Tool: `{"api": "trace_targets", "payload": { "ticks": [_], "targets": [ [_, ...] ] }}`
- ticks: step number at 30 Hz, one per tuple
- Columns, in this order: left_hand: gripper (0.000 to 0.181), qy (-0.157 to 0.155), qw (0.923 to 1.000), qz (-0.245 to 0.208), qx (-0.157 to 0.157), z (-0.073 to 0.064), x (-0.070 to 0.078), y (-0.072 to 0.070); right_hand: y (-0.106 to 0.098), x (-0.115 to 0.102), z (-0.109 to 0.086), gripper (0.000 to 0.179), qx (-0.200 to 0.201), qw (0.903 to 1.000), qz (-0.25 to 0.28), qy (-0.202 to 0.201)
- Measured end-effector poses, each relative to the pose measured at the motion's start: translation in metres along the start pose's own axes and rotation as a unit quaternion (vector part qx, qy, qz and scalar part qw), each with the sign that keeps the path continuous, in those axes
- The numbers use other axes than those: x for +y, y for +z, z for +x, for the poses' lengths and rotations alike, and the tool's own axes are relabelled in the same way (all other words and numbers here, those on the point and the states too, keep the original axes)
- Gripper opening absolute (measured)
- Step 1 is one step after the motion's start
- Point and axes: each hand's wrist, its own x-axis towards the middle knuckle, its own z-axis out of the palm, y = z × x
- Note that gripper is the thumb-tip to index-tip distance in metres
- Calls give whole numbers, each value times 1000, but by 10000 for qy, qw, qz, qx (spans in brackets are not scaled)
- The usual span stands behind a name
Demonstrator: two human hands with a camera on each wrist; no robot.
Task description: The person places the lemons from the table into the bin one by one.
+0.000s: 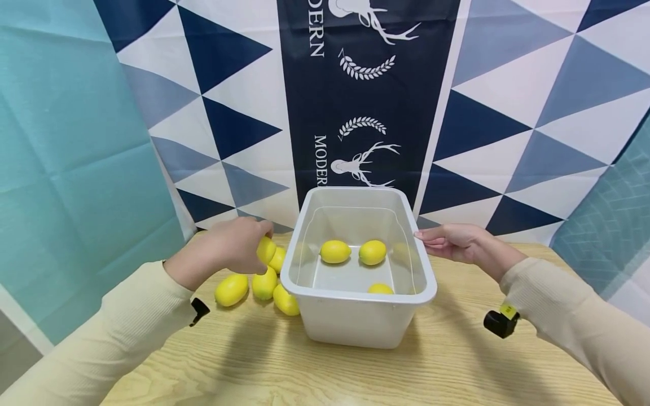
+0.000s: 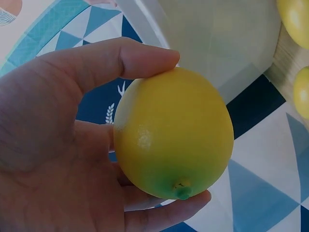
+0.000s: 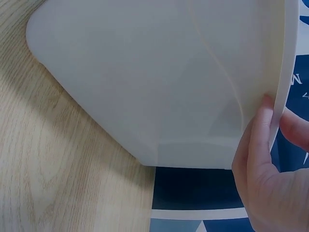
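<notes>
My left hand (image 1: 236,243) grips a yellow lemon (image 2: 174,133), thumb on top and fingers curled below, just left of the bin. Its green-tinged stem end faces the left wrist camera. The pale grey plastic bin (image 1: 355,321) stands on the table with lemons inside, among them two side by side, a left one (image 1: 335,251) and a right one (image 1: 373,252). A third lemon (image 1: 381,288) is partly hidden by the near rim. At the bin's right rim, my right hand (image 1: 454,241) pinches the edge between thumb and fingers (image 3: 260,135).
Several loose lemons lie on the wooden table (image 1: 244,366) left of the bin, such as one at the far left (image 1: 231,290) and one against the bin wall (image 1: 286,300). A patterned cloth (image 1: 244,73) hangs right behind the table, with teal cloth (image 1: 76,158) at the left.
</notes>
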Motion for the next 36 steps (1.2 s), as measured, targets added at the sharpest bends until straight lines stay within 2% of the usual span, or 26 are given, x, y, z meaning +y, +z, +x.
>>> {"api": "trace_targets", "payload": {
  "ticks": [13,21,28,36],
  "targets": [
    [48,148,9998,-56,158,2,8,-7,2,-5,-4,17,48,9956,-930,-129],
    [49,43,9997,-22,235,6,9,-17,8,-8,-5,14,253,9934,-1116,51],
    [48,103,9997,-6,201,10,17,-23,10,-12,-3,19,163,9901,-1391,100],
    [50,186,9996,-119,174,14,23,-28,13,-14,-5,18,306,9889,-1441,168]
  ]
}}
